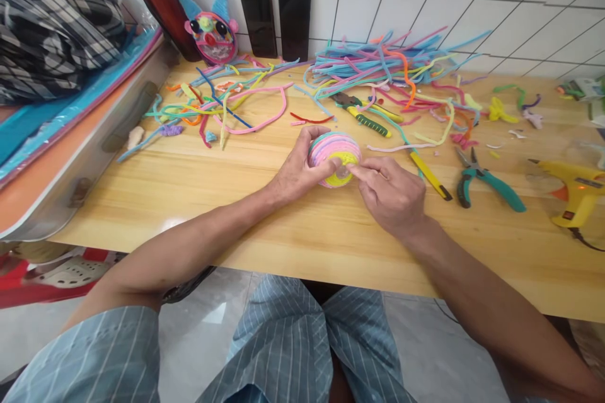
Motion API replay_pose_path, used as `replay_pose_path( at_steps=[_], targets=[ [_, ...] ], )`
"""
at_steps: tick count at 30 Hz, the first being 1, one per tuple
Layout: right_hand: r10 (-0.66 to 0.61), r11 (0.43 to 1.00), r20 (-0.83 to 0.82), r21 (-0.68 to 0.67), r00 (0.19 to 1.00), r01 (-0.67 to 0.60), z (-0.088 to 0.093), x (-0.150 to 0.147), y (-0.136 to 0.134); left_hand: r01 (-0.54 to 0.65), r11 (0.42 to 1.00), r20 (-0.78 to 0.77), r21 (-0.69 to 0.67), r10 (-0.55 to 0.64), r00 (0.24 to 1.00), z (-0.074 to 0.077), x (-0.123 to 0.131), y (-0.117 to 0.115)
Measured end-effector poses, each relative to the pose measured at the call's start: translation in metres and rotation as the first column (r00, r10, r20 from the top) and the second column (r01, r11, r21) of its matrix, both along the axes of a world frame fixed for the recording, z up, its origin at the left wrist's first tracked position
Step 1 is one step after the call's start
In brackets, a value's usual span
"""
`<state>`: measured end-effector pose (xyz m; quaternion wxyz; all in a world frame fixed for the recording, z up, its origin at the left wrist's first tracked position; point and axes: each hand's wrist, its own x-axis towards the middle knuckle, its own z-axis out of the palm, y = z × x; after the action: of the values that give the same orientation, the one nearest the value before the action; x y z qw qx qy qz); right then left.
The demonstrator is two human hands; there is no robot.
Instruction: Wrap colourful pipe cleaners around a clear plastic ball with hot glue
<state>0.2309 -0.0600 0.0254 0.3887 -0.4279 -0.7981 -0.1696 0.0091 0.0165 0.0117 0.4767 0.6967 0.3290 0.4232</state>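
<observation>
My left hand (302,167) is closed round a ball wrapped in rings of pipe cleaner (331,146), teal, pink and lilac, with its thumb lying on the face turned toward me. On that face a yellow pipe cleaner coil (350,157) surrounds a small pale, see-through centre. My right hand (394,192) meets the ball from the right, its index finger and thumb pinched together at the edge of the yellow coil. Whatever lies between those fingertips is too small to make out. Both hands are just above the wooden table (302,233).
Behind the hands lie a heap of pipe cleaners (368,63), green-handled cutters (363,116) and loose scraps. To the right are a yellow craft knife (431,176), teal pliers (496,186) and a glue gun (574,189). A plastic bin (94,157) stands left; two phones (293,19) lean on the wall.
</observation>
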Motion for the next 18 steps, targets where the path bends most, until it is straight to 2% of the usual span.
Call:
replay_pose_path(
  at_steps=[6, 12, 18],
  targets=[
    [-0.009, 0.998, -0.005, -0.07, 1.0, 0.009, -0.0005, -0.0003, -0.0012, -0.052, 0.997, -0.029, 0.061, 0.054, 0.998, -0.0031, 0.003, 0.0015],
    [0.028, 0.999, -0.029, 0.017, 0.999, -0.028, -0.0052, 0.0003, 0.0024, -0.043, 0.997, -0.024, 0.068, 0.045, 0.999, -0.0056, 0.0012, 0.0032],
    [0.032, 0.995, -0.015, 0.1, 0.999, -0.03, -0.0069, -0.0034, 0.0053, -0.056, 0.993, -0.07, 0.105, 0.064, 0.996, -0.0017, -0.0055, 0.0029]
  ],
)
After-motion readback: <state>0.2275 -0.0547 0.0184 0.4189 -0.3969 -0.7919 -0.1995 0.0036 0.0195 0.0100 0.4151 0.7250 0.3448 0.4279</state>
